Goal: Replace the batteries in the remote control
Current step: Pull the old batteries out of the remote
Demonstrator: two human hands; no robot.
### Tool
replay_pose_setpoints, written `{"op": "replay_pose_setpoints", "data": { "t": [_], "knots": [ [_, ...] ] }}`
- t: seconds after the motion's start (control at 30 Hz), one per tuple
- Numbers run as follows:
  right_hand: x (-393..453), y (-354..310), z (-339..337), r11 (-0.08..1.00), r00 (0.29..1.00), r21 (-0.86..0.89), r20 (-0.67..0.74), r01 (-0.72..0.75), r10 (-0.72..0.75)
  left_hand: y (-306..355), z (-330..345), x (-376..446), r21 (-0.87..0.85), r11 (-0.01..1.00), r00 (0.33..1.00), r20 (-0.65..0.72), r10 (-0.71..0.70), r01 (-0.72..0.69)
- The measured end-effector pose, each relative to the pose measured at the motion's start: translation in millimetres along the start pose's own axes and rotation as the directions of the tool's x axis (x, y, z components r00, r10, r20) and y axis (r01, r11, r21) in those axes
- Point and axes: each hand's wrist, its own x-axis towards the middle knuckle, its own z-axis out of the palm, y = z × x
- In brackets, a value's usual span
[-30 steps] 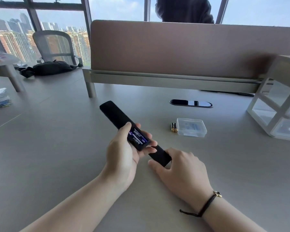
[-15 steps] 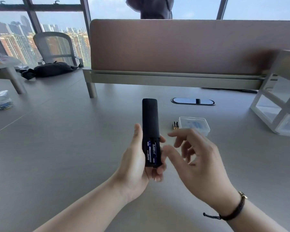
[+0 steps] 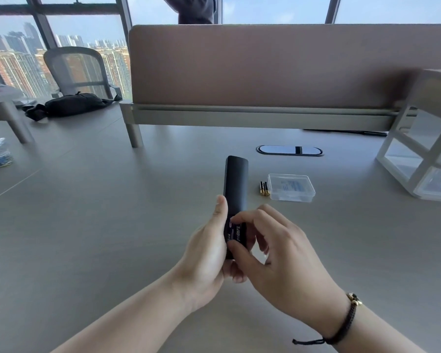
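1. The remote control (image 3: 236,179) stands nearly upright above the desk (image 3: 112,212), held in the left hand (image 3: 204,258).
2. The right hand (image 3: 278,261) sits just right of the remote's lower end, fingertips on the batteries in its open compartment (image 3: 236,231).
3. Two spare batteries (image 3: 263,188) lie on the desk right of the remote.
4. A plastic box (image 3: 291,191) sits just right of them.
5. The partition (image 3: 278,67) stands behind everything.

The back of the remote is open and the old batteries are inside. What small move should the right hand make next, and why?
Probably pinch and lift out one old battery. The left hand holds the remote with its compartment open, the right hand has its fingers at the cells, and the two new batteries wait on the desk.
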Motion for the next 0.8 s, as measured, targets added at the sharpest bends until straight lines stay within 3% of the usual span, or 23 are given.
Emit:
{"op": "replay_pose_setpoints", "data": {
  "t": [0.23, 0.57, 0.7, 0.8],
  "knots": [
    [2, 2, 3, 0.996, 0.998, 0.058, 0.008, -0.070, 0.070, -4, 6, -3, 0.033, 0.999, 0.997, -0.080, 0.003, 0.000],
    [5, 1, 4, 0.946, 0.986, 0.281, 0.019, -0.165, 0.166, -4, 8, -2, 0.054, 0.998, 0.992, -0.121, 0.038, -0.032],
    [3, -5, 3, 0.950, 0.987, 0.288, -0.070, -0.120, 0.145, -3, 6, -1, 0.040, 0.999, 0.993, -0.114, 0.035, -0.031],
    [4, -8, 1, 0.871, 0.973, 0.458, -0.054, -0.176, 0.225, -3, 3, 0, 0.042, 0.999, 0.996, -0.078, 0.036, -0.033]
  ]
}}
